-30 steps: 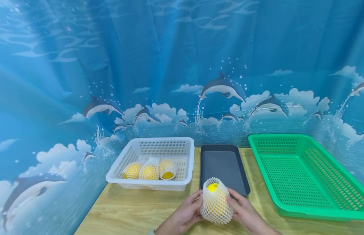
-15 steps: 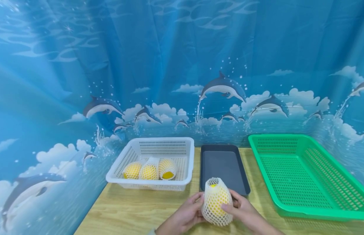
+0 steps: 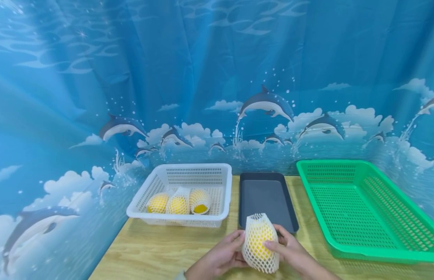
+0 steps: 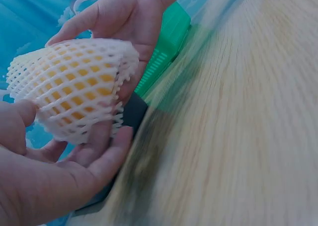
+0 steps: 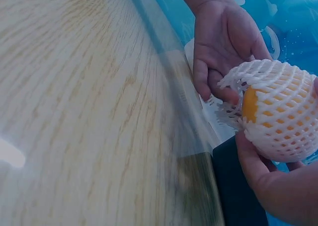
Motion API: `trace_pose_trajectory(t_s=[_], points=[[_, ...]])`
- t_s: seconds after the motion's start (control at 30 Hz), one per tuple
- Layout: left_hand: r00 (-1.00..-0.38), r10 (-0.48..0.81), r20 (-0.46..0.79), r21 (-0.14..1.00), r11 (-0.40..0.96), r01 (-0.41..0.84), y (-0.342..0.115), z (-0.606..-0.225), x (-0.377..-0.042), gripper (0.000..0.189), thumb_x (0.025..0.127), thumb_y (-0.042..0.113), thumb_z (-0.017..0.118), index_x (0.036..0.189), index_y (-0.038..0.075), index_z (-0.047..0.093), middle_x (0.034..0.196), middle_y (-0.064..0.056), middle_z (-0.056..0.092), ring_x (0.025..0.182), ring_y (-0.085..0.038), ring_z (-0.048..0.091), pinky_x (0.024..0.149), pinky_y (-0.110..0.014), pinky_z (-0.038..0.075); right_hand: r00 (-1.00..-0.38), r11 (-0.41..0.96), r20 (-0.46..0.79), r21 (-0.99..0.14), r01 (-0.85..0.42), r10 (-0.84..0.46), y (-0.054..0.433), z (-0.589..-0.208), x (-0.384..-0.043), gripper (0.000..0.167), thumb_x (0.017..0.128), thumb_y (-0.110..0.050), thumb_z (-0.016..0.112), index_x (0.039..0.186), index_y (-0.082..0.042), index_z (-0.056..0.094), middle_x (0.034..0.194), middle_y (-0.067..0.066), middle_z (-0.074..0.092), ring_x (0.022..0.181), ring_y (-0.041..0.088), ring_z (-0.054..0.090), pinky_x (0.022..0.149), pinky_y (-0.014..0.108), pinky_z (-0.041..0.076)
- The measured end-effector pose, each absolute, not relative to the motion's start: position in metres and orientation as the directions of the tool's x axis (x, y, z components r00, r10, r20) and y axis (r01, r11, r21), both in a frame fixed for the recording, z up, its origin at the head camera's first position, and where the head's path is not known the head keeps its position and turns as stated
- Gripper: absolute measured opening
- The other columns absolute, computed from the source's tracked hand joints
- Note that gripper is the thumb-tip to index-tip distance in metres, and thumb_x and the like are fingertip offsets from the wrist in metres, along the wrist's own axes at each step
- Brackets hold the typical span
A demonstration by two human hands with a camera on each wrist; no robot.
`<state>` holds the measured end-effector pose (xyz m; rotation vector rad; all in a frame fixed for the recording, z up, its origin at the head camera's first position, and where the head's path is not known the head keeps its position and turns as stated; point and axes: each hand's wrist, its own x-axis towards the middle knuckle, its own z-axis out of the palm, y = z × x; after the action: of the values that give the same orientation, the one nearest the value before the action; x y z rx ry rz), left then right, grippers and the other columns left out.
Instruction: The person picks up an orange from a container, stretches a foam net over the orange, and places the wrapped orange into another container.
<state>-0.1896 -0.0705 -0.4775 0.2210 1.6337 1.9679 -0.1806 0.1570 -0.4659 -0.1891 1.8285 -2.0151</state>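
A yellow fruit in a white foam net sleeve [image 3: 261, 243] is held up between both hands in front of the dark tray. My left hand [image 3: 222, 252] holds its left side, with fingertips at the sleeve's lower rim in the left wrist view. My right hand [image 3: 295, 252] grips the other side, its thumb pressed on the front of the net. In the right wrist view, bare yellow skin [image 5: 250, 105] shows at the sleeve's open end. The net's top end rises above the fruit. What kind of fruit it is cannot be told.
A white basket [image 3: 181, 221] at left holds three netted yellow fruits [image 3: 178, 204]. The dark grey tray [image 3: 266, 194] lies in the middle, and a green basket [image 3: 357, 210] stands at right. All rest on a wooden table [image 3: 150, 249] before a blue dolphin curtain [image 3: 217, 77].
The held fruit has tipped, so its yellow top is now hidden behind the net. My right thumb has moved onto the front of the net. Baskets and tray stay put.
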Motion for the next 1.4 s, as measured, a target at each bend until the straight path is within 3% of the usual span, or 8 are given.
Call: trace_pose_trajectory(t_s=[0.17,0.33,0.43,0.6,0.77,1.03,1.4], points=[[-0.83,0.499,-0.249,0.962,0.031,-0.27,-0.072,-0.474,-0.19,0.043,0.102,0.043,0.042,0.128,0.01,0.053,0.102,-0.006,0.064,0.081,-0.021,0.067,0.079,-0.046,0.058,-0.891,-0.087,-0.175,-0.969,0.231,-0.42,0.158,-0.466,-0.18,0.076,0.098,-0.027,0.054,0.147,0.009,0.008,0.119,0.017,0.055,0.103,0.022,0.062,0.091,0.043,0.053],[-0.851,0.467,-0.241,0.971,0.117,-0.21,-0.072,-0.472,-0.19,0.04,0.103,0.04,0.043,0.125,0.009,0.055,0.115,-0.008,0.062,0.094,-0.03,0.066,0.081,-0.049,0.057,-0.884,-0.112,-0.172,-0.964,0.243,-0.436,0.158,-0.467,-0.18,0.075,0.099,-0.026,0.052,0.147,0.009,0.006,0.121,0.015,0.055,0.104,0.023,0.062,0.092,0.043,0.053],[-0.862,0.46,-0.213,0.976,0.132,-0.171,-0.072,-0.471,-0.19,0.04,0.103,0.037,0.043,0.127,0.007,0.054,0.113,-0.01,0.063,0.099,-0.031,0.064,0.084,-0.05,0.055,-0.879,-0.131,-0.165,-0.96,0.247,-0.448,0.158,-0.468,-0.18,0.074,0.1,-0.025,0.051,0.146,0.01,0.005,0.121,0.014,0.055,0.105,0.024,0.062,0.092,0.044,0.053],[-0.886,0.435,-0.158,0.987,0.07,-0.142,-0.069,-0.468,-0.191,0.043,0.102,0.029,0.049,0.136,0.003,0.045,0.112,-0.01,0.063,0.101,-0.029,0.064,0.089,-0.047,0.054,-0.876,-0.147,-0.171,-0.954,0.262,-0.451,0.158,-0.47,-0.18,0.075,0.1,-0.026,0.051,0.147,0.009,0.003,0.12,0.014,0.056,0.104,0.024,0.062,0.091,0.043,0.053],[-0.911,0.396,-0.115,0.988,-0.049,-0.146,-0.064,-0.469,-0.192,0.042,0.1,0.017,0.052,0.137,-0.003,0.044,0.119,-0.015,0.062,0.099,-0.028,0.065,0.084,-0.042,0.057,-0.876,-0.168,-0.17,-0.948,0.27,-0.451,0.157,-0.472,-0.18,0.075,0.101,-0.025,0.05,0.146,0.01,0.001,0.118,0.014,0.056,0.103,0.025,0.063,0.091,0.044,0.054],[-0.919,0.361,-0.16,0.982,-0.039,-0.186,-0.062,-0.469,-0.192,0.046,0.102,0.033,0.049,0.134,0.001,0.051,0.107,-0.009,0.064,0.091,-0.02,0.066,0.08,-0.036,0.058,-0.879,-0.188,-0.164,-0.944,0.271,-0.447,0.154,-0.471,-0.178,0.073,0.101,-0.027,0.049,0.144,0.011,0.003,0.109,0.01,0.062,0.1,0.026,0.066,0.09,0.045,0.054],[-0.917,0.387,-0.102,0.993,-0.017,-0.118,-0.059,-0.468,-0.192,0.061,0.093,0.024,0.066,0.141,-0.004,0.041,0.124,-0.016,0.059,0.099,-0.022,0.063,0.084,-0.04,0.057,-0.886,-0.179,-0.196,-0.939,0.293,-0.421,0.15,-0.472,-0.176,0.07,0.101,-0.03,0.05,0.139,0.008,0.005,0.108,0.011,0.067,0.101,0.028,0.066,0.09,0.046,0.054]])
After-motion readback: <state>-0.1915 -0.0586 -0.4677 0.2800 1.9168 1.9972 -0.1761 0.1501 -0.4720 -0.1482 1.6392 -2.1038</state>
